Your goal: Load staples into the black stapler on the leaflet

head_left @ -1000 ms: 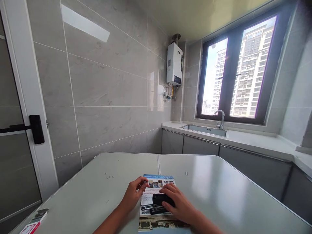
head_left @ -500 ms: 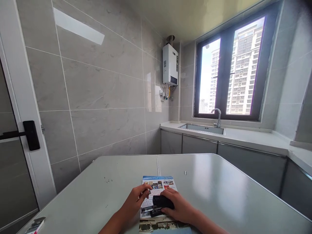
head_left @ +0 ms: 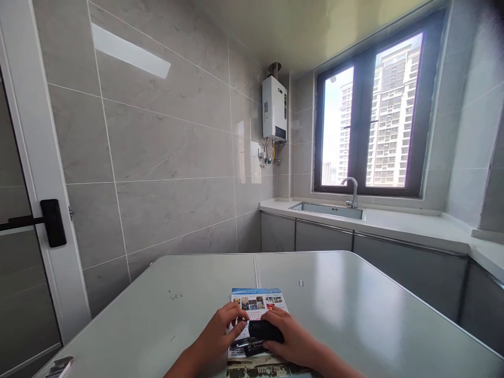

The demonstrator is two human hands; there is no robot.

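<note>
Head: right hand (head_left: 293, 344) holds stapler (head_left: 262, 331) on leaflet (head_left: 258, 302); left hand (head_left: 220, 336) touching.

**Bright daylight, wide-angle view**
Daylight comes in through the window (head_left: 370, 113), where the sky is nearly blown out. It leaves a soft sheen on the desk (head_left: 354, 304) and a bright streak of glare on the wall tiles (head_left: 129, 51). Straight lines bow toward the edges, and the top right corner darkens.

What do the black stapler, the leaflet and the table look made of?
Stapler: apparently matte black plastic, metal glinting beneath. Leaflet: thin printed paper, lying flat. Table: smooth pale top, perhaps plastic or laminate; it reflects window light.
</note>
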